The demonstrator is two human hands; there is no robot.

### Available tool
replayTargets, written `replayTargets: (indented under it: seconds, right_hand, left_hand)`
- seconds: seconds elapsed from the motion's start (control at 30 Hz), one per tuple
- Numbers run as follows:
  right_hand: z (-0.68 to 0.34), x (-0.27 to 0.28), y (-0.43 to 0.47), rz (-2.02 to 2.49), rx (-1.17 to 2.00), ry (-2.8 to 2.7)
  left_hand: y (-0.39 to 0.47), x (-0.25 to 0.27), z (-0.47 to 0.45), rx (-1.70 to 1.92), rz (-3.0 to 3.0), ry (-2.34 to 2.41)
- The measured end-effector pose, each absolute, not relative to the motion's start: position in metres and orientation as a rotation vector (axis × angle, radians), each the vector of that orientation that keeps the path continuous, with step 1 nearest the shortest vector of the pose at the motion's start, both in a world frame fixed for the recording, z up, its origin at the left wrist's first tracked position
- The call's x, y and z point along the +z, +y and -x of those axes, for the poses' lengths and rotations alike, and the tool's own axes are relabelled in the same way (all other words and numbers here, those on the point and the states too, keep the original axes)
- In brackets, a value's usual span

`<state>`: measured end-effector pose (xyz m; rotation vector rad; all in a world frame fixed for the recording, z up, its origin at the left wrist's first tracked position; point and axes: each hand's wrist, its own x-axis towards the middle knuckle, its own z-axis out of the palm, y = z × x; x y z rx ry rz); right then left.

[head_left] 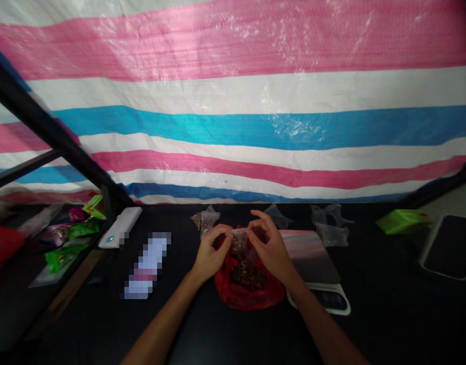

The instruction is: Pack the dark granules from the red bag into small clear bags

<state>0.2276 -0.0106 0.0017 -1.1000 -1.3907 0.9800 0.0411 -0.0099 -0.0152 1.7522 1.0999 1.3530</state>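
Observation:
Between my two hands is a small clear zip bag (239, 241) with brownish contents, its top edge pinched at both ends. My left hand (213, 252) grips the left corner with thumb and forefinger. At the right corner, my right hand (269, 246) pinches too, its other fingers raised. Below the zip bag sits an open red plastic bag (251, 300) holding a heap of small dark brown and yellowish pieces (248, 275); what they are I cannot make out. Just beyond my left hand lie filled zip bags (209, 221).
A scale (312, 258) with a display stands right of the red bag. Behind it lie clear bags (331, 233). A green box (402, 221) and a dark-screened device (449, 248) are far right. At left are a white device (120, 228), a blurred-out item (148, 266) and snack packets (69, 246).

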Motion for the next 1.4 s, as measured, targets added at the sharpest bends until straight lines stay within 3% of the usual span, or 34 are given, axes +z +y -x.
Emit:
replayTargets:
  seconds: [1.4]
  right_hand:
    - [-0.2210,-0.0045,-0.0155,1.031,0.932,-1.493]
  left_hand:
    - [-0.0102,-0.0119,-0.0425,1.336,-1.747,1.038]
